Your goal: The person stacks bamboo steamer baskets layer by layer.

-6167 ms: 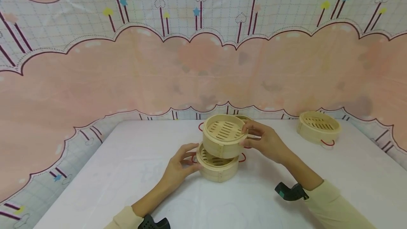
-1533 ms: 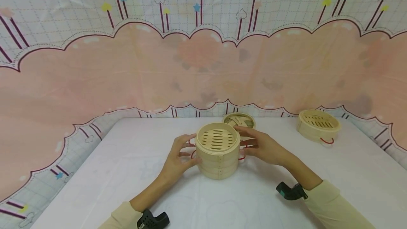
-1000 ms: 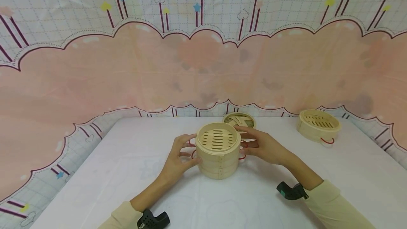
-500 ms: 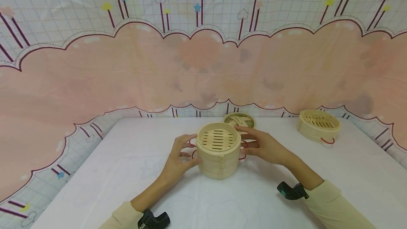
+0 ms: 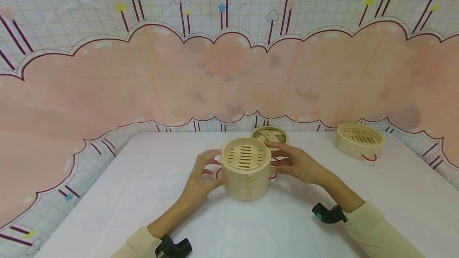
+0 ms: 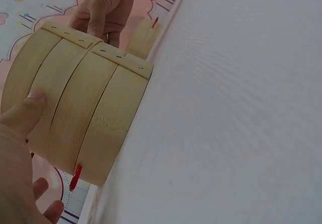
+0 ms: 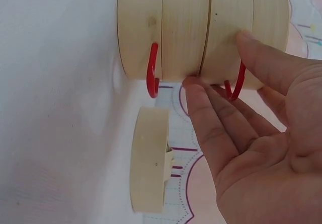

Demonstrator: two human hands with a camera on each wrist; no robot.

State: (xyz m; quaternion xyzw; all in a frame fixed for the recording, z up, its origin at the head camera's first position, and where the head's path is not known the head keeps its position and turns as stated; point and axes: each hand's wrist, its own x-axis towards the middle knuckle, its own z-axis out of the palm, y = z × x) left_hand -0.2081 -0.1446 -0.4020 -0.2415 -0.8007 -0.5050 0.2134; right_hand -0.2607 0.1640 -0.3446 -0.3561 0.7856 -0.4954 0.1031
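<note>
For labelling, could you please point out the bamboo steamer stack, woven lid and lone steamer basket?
Bamboo steamer stack [image 6: 83,100]: left wrist view, side wall.
Woven lid [image 5: 270,135]: head view, top.
Lone steamer basket [image 5: 352,150]: head view, front wall.

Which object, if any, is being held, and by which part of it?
The upper steamer basket, stacked on the lower one, by its outer wall: left grip on its left side, right grip on its right, near a red handle.

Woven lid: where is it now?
In the head view, the woven lid sits near the back of the table, behind the stacked baskets and left of the lone basket.
</note>
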